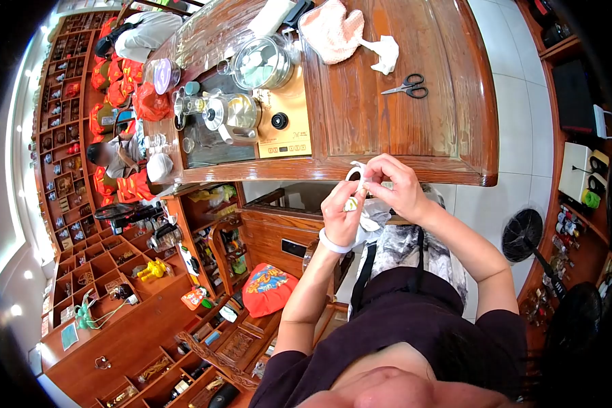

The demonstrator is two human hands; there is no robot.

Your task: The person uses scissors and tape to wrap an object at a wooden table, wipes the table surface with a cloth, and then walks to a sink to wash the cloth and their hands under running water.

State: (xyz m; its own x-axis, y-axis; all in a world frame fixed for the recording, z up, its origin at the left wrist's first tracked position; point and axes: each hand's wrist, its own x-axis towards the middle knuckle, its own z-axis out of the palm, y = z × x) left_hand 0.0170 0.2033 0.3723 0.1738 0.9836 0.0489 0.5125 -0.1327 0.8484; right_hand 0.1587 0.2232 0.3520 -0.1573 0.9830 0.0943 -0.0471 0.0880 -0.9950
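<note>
Close together just off the table's near edge, my left hand (342, 209) and my right hand (396, 186) are both closed at the fingertips. Between them is a thin white strip (355, 170), curling up above the left fingers. Its exact kind is too small to tell. A pale band (335, 243) circles my left wrist, and something white and green shows at the left fingers. Some crumpled translucent material (375, 216) lies below my hands, over my lap. On the table beyond, black-handled scissors (413, 87) lie with blades pointing left.
The wooden table (387, 129) carries a pink cloth (333, 30), a white tissue (385, 54), a glass teapot (232, 117) and a glass bowl (262, 64) by a gold cooker (289, 102). A red cushion (268, 289) sits at left; a black fan (522, 234) stands right. Two people are at far left.
</note>
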